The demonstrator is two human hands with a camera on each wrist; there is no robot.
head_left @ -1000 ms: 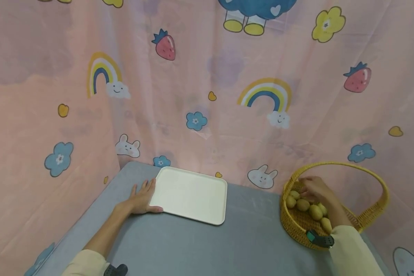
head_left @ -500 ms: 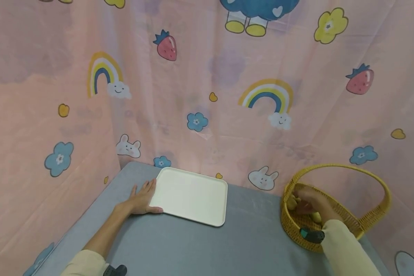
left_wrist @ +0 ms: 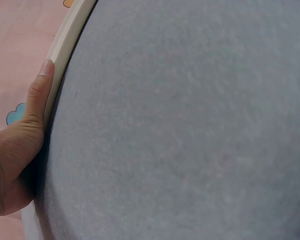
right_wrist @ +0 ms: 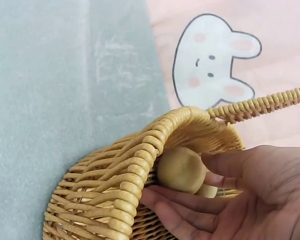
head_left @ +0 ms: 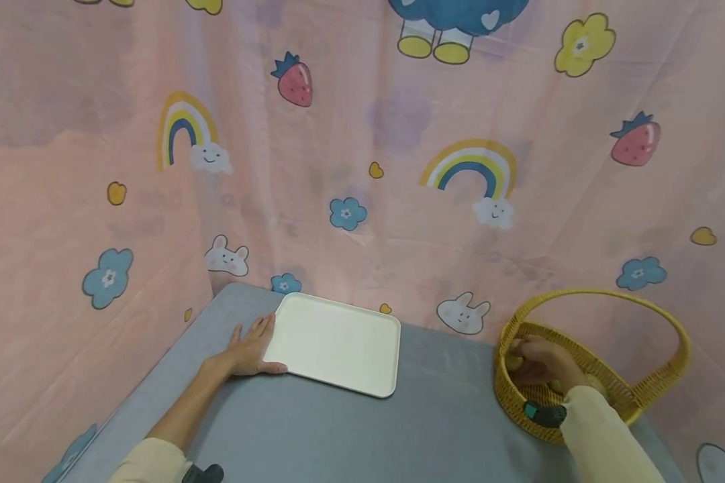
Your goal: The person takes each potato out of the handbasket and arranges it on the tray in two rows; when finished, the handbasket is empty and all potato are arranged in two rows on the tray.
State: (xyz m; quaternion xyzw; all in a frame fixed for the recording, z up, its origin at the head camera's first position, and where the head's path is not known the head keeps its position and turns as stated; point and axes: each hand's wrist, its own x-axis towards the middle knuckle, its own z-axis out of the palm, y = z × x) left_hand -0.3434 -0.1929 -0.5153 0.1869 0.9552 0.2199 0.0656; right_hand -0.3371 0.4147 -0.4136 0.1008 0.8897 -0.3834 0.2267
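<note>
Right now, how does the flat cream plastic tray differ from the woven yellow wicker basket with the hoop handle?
The flat cream plastic tray is smooth, shallow and rectangular; the woven yellow wicker basket is round, deep and has an arching handle. The tray holds nothing; the basket holds small yellowish round fruits. The left hand rests flat against the tray's edge, while the right hand reaches inside the basket, fingers round a fruit. Both sit on the grey table.

Right hand (head_left: 540, 365) sits inside the wicker basket (head_left: 616, 396) and covers most of the fruit; only one yellow-brown fruit (right_wrist: 181, 169) shows, kind unclear. Wrist view cuts off palm & lower basket. Left hand (left_wrist: 15, 150): only thumb & palm edge visible, tray (left_wrist: 65, 47) reduced to a rim sliver.
</note>
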